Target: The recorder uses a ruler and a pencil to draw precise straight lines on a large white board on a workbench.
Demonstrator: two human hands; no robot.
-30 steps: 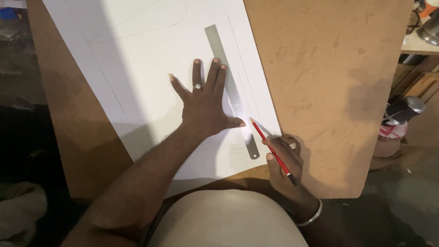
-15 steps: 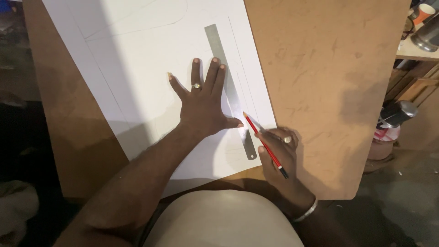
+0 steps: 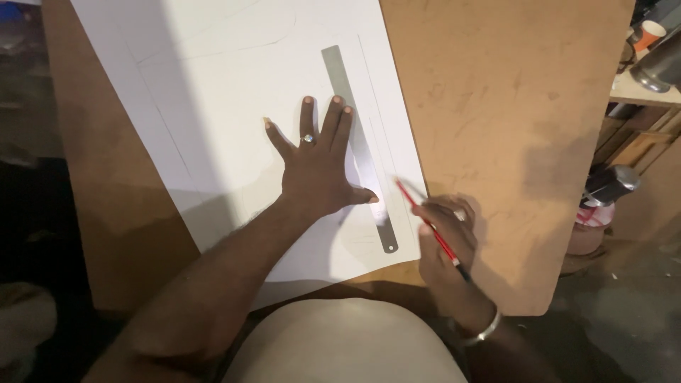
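- Ruler (image 3: 358, 145) flat on white sheet (image 3: 213, 92), pinned under left hand (image 3: 316, 167), fingers spread wide;
- Pencil (image 3: 428, 228) pinched in right hand (image 3: 443, 237), tip on sheet just right of ruler;
- Sheet on brown board (image 3: 511, 106).

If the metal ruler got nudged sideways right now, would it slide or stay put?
The ruler is thin, flat and smooth on white paper, so it would probably slide easily. The left hand presses on it, which likely pins it. It looks stiff, and being flat, unlikely to roll.
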